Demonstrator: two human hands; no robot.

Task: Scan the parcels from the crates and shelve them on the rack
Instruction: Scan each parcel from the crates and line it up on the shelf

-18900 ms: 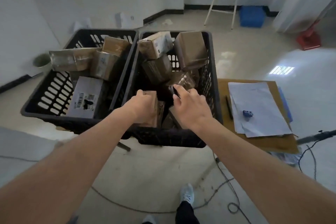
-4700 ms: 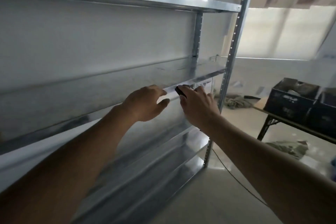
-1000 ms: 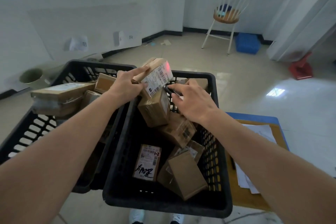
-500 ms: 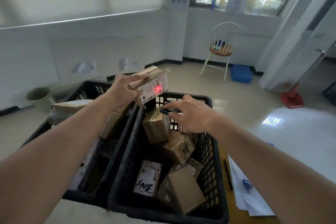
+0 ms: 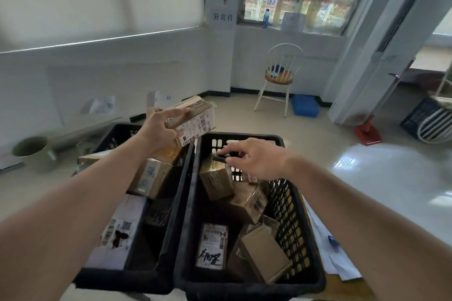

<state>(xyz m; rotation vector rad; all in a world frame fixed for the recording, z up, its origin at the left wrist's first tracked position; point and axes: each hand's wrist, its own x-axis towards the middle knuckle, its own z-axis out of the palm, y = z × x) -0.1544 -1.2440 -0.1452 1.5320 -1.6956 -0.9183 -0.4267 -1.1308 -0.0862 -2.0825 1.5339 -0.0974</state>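
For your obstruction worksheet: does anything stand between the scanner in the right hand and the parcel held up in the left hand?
Nothing visible does. The left hand holds the parcel above the crates; the scanner sits below it, open air between.

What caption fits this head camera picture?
Left hand lifts a labelled parcel; right hand holds a scanner.

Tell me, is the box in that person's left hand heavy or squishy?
Probably light: the left hand alone holds the box up by the fingers. It likely stays stiff, since its cardboard edges look straight. The shiny tape might feel slippery.
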